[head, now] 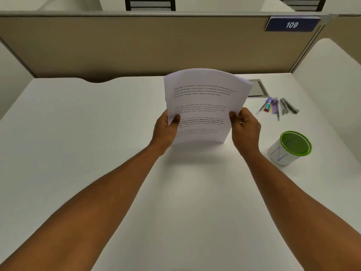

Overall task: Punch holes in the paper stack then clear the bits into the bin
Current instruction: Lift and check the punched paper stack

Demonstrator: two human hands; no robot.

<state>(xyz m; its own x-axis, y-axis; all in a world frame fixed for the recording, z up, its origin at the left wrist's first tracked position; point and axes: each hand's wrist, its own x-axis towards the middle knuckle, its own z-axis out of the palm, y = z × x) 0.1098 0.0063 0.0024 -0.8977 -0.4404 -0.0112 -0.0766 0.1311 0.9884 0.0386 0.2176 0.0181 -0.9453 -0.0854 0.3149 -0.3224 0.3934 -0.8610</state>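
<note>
At desk centre: paper stack (203, 106) held upright, lower edge on or just above the desk (78, 133); I cannot tell which.
Stack: printed side faces the camera, top curls back toward 12 o'clock, several paragraphs of black text, sheets slightly fanned at the top right corner.
Left grip: left hand (166, 128) holds the stack's left edge low down, thumb on the front, fingers hidden behind.
Right grip: right hand (245, 126) holds the stack's right edge at about the same height, thumb on the front, fingers curled behind.
Arms: both bare forearms reach in from 6 o'clock, one each side of the stack.
At 3 o'clock of the stack: bin (290, 148), a small white cup with a green rim and green inside, standing upright, apart from the right hand.
At 2 o'clock: punch (274, 105), purple, lying on the desk; just right of it a metal tool (288, 108), too small to name surely.
At 1 o'clock: grey hatch (257, 89) set in the desk, partly hidden by the stack.
At 12 o'clock: tan partition (136, 45) with a blue sign (292, 25) reading 109.
</note>
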